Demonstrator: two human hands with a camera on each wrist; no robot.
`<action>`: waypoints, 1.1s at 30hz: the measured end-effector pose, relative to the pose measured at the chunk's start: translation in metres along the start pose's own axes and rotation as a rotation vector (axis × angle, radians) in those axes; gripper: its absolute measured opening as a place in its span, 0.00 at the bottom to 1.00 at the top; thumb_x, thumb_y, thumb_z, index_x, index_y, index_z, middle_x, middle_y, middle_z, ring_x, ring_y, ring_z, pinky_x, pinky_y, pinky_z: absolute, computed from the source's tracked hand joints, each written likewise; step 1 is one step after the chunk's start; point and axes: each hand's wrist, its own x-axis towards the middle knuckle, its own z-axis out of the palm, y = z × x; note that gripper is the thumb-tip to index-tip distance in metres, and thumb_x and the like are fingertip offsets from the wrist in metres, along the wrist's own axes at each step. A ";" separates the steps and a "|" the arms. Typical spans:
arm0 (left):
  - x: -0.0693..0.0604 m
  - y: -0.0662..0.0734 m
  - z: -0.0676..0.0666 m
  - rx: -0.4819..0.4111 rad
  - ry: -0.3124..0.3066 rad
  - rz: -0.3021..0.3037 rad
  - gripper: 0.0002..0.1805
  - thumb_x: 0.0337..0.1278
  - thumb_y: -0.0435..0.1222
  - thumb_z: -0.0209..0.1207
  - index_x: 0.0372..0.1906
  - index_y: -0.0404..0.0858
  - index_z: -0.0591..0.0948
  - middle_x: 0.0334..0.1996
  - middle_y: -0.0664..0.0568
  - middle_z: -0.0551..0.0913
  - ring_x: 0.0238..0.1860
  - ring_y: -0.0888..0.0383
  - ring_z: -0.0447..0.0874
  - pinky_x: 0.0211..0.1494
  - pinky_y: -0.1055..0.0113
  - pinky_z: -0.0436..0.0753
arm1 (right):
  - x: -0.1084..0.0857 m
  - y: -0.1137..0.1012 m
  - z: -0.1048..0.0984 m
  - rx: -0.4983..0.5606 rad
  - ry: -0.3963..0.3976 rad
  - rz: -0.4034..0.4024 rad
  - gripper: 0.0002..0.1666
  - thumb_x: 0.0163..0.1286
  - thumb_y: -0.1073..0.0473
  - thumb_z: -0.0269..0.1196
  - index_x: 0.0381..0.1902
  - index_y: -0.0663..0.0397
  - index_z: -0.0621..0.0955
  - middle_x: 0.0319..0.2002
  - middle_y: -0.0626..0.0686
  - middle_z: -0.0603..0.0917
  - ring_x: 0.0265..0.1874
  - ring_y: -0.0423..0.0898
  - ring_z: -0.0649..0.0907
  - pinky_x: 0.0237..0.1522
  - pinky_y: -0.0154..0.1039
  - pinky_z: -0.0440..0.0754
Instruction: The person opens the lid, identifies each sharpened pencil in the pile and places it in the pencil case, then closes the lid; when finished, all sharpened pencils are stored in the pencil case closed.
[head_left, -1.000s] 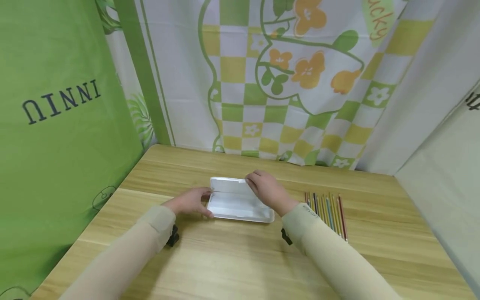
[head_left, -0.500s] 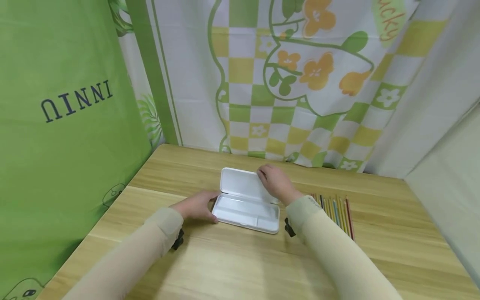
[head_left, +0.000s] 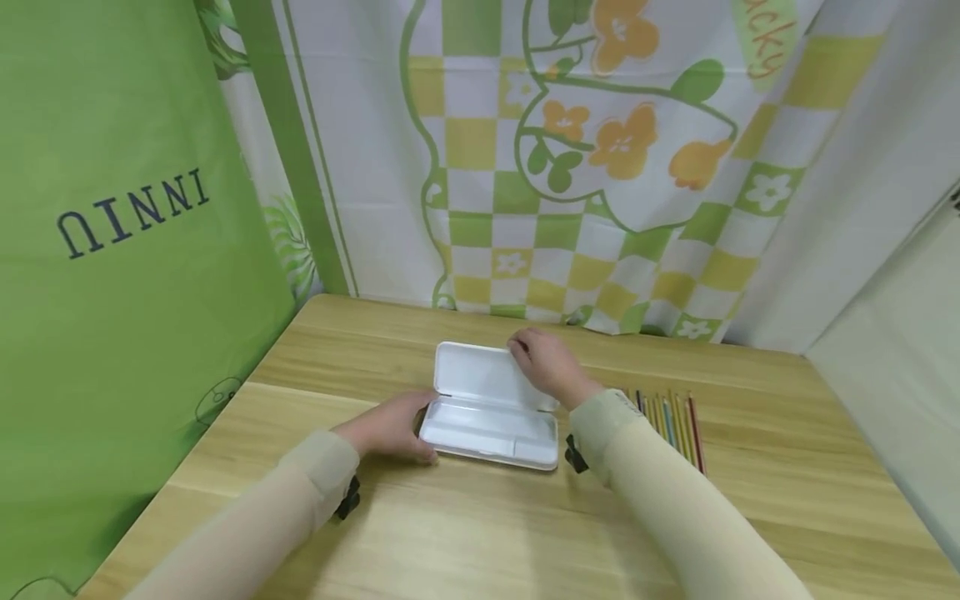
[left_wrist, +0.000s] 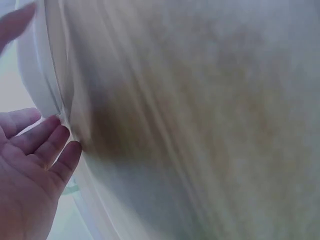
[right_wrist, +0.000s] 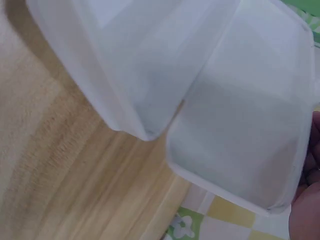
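Observation:
A white hinged case (head_left: pixel 472 427) lies unfolded on the table, its lid (head_left: pixel 476 372) tilted back along the far side. Shallow compartments show in its base, with nothing in them. At the case's left end, my left hand (head_left: pixel 390 427) holds it, thumb at the near corner and fingers farther back; the left wrist view shows that hand's fingers (left_wrist: pixel 60 145) against the case's side. My right hand (head_left: pixel 551 364) grips the lid's upper right edge. In the right wrist view, part of that hand (right_wrist: pixel 307 202) shows behind the lid (right_wrist: pixel 240 115).
Several coloured pencils (head_left: pixel 678 429) lie side by side right of the case, partly hidden by the right sleeve (head_left: pixel 645 467). The wooden table (head_left: pixel 450 533) meets a patterned curtain (head_left: pixel 517 208) at the back and a green cloth (head_left: pixel 135 333) at the left.
The lid has swung back away from the base, with my right hand at its edge, and the inside now shows more fully. My left hand has stayed at the left end.

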 end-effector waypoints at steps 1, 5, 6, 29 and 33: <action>-0.001 0.001 0.000 0.000 0.001 -0.006 0.48 0.48 0.44 0.79 0.72 0.27 0.70 0.69 0.36 0.74 0.70 0.40 0.71 0.75 0.48 0.67 | -0.001 -0.002 -0.003 0.025 0.000 0.004 0.18 0.83 0.59 0.53 0.55 0.67 0.83 0.49 0.62 0.86 0.50 0.58 0.85 0.56 0.54 0.82; -0.008 0.007 -0.001 0.037 -0.009 -0.068 0.50 0.57 0.48 0.74 0.75 0.25 0.65 0.74 0.32 0.66 0.74 0.36 0.63 0.77 0.45 0.62 | -0.010 -0.006 -0.015 0.100 0.019 -0.005 0.18 0.82 0.61 0.53 0.54 0.69 0.83 0.48 0.62 0.86 0.50 0.58 0.84 0.53 0.55 0.83; -0.010 0.008 -0.001 0.046 -0.013 -0.078 0.50 0.59 0.48 0.73 0.76 0.25 0.64 0.75 0.32 0.65 0.75 0.36 0.62 0.77 0.44 0.62 | -0.013 -0.006 -0.018 0.107 0.029 -0.012 0.17 0.82 0.61 0.53 0.53 0.69 0.83 0.48 0.62 0.86 0.49 0.58 0.85 0.53 0.55 0.83; -0.020 0.020 -0.009 0.372 -0.172 -0.041 0.49 0.75 0.59 0.53 0.80 0.26 0.53 0.81 0.35 0.50 0.81 0.38 0.45 0.78 0.34 0.48 | -0.098 0.035 -0.063 -0.099 -0.110 0.061 0.29 0.85 0.54 0.47 0.69 0.74 0.72 0.67 0.72 0.74 0.68 0.71 0.72 0.71 0.64 0.65; -0.021 0.015 -0.008 0.322 -0.152 -0.023 0.49 0.75 0.58 0.54 0.80 0.25 0.52 0.81 0.34 0.49 0.81 0.37 0.44 0.78 0.33 0.46 | -0.110 0.044 -0.067 -0.125 -0.126 0.067 0.30 0.85 0.54 0.48 0.69 0.76 0.72 0.67 0.74 0.73 0.67 0.71 0.72 0.71 0.65 0.65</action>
